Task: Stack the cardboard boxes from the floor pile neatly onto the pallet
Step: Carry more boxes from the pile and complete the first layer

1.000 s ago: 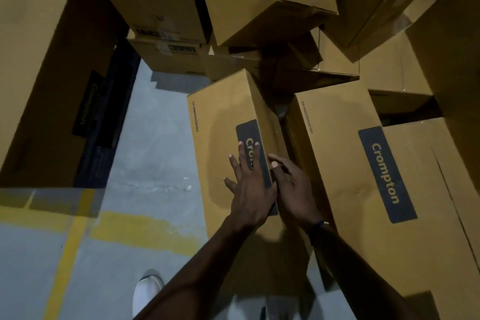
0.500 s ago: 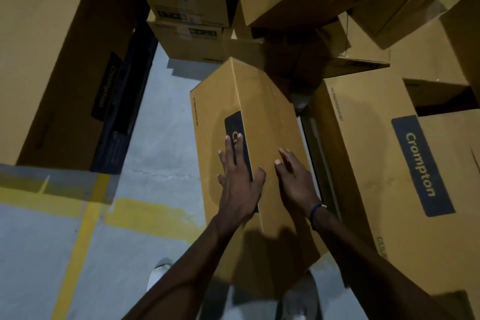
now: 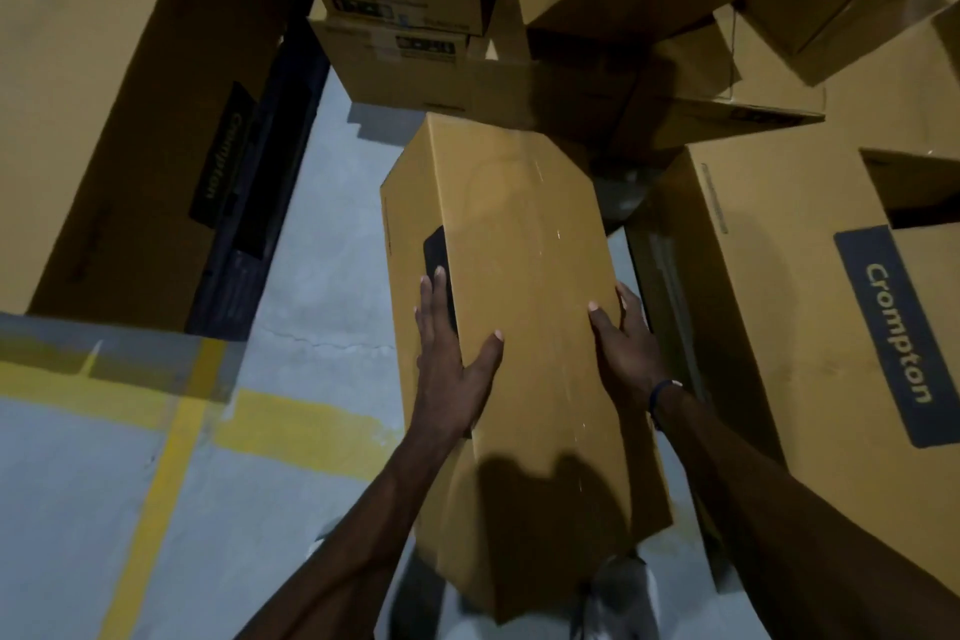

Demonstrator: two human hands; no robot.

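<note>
A tall cardboard box stands tilted between the two hands, sealed, so its contents cannot be seen. The left hand lies flat along its left face, fingers straight, thumb spread over the front. The right hand clasps the right edge, fingers wrapped behind it. Just right of that hand sits a printed box with an opening cut near its top, dark inside. Beyond both hands more boxes are piled. Left of the left hand lies grey floor.
</note>
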